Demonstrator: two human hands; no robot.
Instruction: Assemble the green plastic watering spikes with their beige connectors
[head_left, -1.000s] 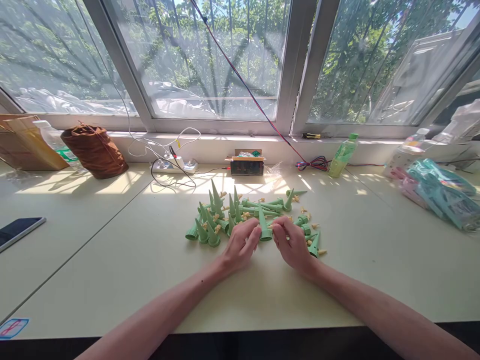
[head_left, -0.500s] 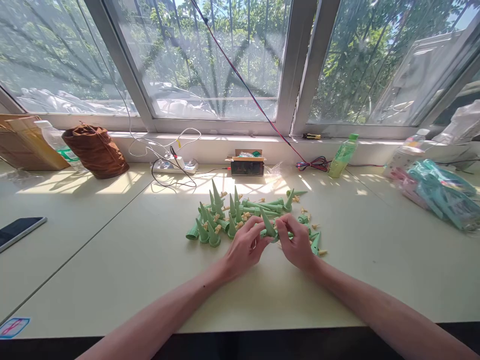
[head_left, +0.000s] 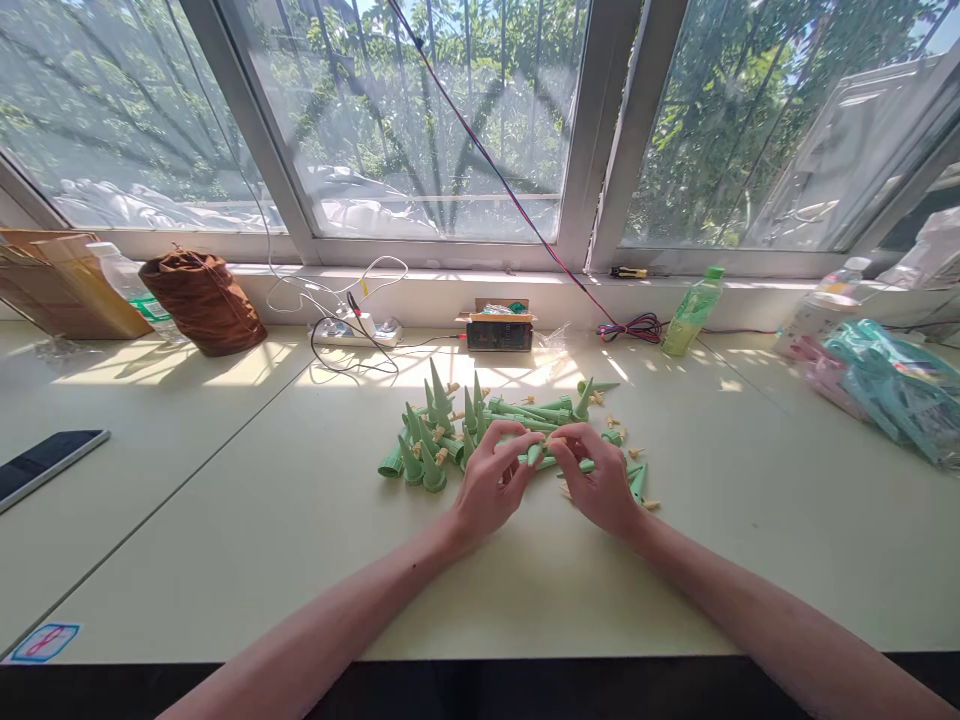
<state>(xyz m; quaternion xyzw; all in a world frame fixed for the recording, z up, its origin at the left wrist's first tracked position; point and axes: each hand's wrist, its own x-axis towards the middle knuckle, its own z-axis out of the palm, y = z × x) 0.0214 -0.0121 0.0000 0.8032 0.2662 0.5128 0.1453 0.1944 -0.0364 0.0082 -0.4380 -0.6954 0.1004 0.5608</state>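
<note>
A heap of green plastic cone spikes [head_left: 450,425] and small tan plugs lies on the cream table [head_left: 300,520] before me. My left hand [head_left: 491,480] and my right hand [head_left: 596,480] meet at the heap's near edge. Between their fingertips is one green cone [head_left: 534,455], tipped over with its wide end toward me. The left hand's fingers pinch the cone. The right hand's thumb and forefinger pinch a small tan plug [head_left: 556,441] at the cone's end. Several cones stand upright to the left [head_left: 420,465].
A phone [head_left: 45,462] lies at the left edge. A brown pouch [head_left: 204,303], a power strip with cables [head_left: 352,330], a small box [head_left: 499,325] and a green bottle [head_left: 691,312] line the window sill side. A bag of teal packets [head_left: 892,385] sits at right.
The cone stood upright between my hands a second ago. It has since been tipped over and drawn slightly away from me, and my right fingers have come to its end.
</note>
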